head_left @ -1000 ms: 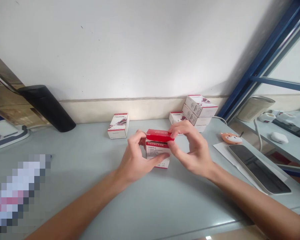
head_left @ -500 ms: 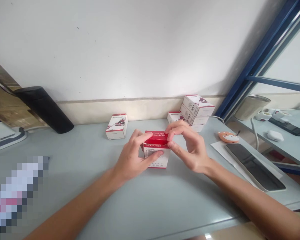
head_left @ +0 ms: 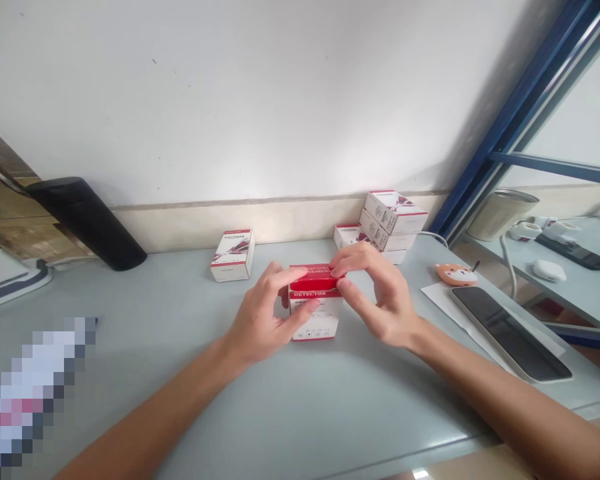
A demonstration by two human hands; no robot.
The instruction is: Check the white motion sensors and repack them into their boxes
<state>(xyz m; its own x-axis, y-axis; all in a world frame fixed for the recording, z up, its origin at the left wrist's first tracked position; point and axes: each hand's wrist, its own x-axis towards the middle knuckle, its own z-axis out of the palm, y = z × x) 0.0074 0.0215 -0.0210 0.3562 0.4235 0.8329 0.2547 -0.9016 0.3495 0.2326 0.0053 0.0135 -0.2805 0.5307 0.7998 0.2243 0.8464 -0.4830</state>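
A small red-and-white carton marked "DETECTOR" stands upright on the grey table. Its red top flap is tilted, with a gap along the front edge. My left hand grips the carton from the left, thumb on the front face and index finger on the flap. On the right, my right hand has its index finger on top of the flap and its thumb at the flap's right front corner. What the carton holds is hidden.
A similar carton lies behind to the left. Several more are in a stack behind to the right. A black cylinder leans at the left. On the right lie a phone, white paper and an orange animal-faced item.
My right index finger has come further over the top flap. My left thumb has slid slightly left on the front face. The carton sits slightly lower and further right in view.
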